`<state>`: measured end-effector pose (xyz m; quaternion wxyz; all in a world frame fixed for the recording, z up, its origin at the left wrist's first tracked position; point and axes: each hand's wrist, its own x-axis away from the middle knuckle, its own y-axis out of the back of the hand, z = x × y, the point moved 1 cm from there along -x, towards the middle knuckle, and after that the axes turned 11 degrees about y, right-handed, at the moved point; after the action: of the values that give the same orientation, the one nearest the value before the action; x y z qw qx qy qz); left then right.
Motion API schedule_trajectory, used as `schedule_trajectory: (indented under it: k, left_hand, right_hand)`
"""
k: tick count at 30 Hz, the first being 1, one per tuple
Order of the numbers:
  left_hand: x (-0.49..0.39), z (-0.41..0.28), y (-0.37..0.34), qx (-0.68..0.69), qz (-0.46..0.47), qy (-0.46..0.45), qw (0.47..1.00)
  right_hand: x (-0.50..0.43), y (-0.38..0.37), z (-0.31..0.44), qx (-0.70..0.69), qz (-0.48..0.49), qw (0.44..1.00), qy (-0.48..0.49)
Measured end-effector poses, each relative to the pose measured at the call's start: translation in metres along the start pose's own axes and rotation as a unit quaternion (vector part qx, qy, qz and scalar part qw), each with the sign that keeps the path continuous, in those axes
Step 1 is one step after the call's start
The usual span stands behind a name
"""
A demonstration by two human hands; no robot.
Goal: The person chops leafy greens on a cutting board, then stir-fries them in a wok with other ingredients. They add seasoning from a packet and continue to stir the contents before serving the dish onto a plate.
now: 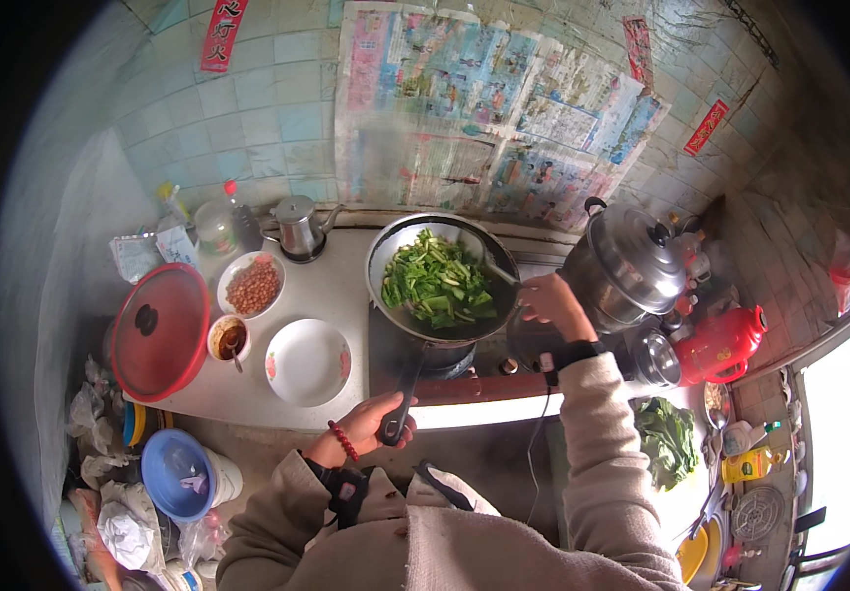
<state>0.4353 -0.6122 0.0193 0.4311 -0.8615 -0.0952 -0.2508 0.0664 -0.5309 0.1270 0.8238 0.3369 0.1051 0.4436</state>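
A wok [379,258] with chopped leafy greens [436,281] in it rests over the gas stove [425,391]. My left hand [373,425] is closed around the wok's black handle [406,391]. My right hand [552,299] grips the handle of a metal spatula [497,272], whose blade reaches into the wok along its upper right side. Left of the stove lies a white plate with pink flowers [308,362]. Beyond it are a bowl of peanuts [253,287] and a small bowl of dark sauce [229,340] with a spoon.
A large lidded steel pot [624,258] stands right of the wok, with a red thermos [720,343] farther right. A steel kettle [297,225] is at the back. A red lidded basin [160,332] sits at the left edge. Leafy greens [667,442] lie on the right counter; a blue basin [177,473] is low left.
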Motion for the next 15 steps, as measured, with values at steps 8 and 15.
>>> schedule_trajectory:
  k: [8, 15]
  left_hand:
    - [0.003, -0.001, -0.003, 0.005, -0.01, 0.004, 1.0]
    - [0.002, -0.001, -0.005, 0.009, -0.004, 0.01, 1.0]
  right_hand:
    - [0.051, 0.004, 0.06, 0.315, 0.019, 0.913, 0.259]
    - [0.081, -0.029, 0.077, 0.491, 0.085, 0.83, 0.25]
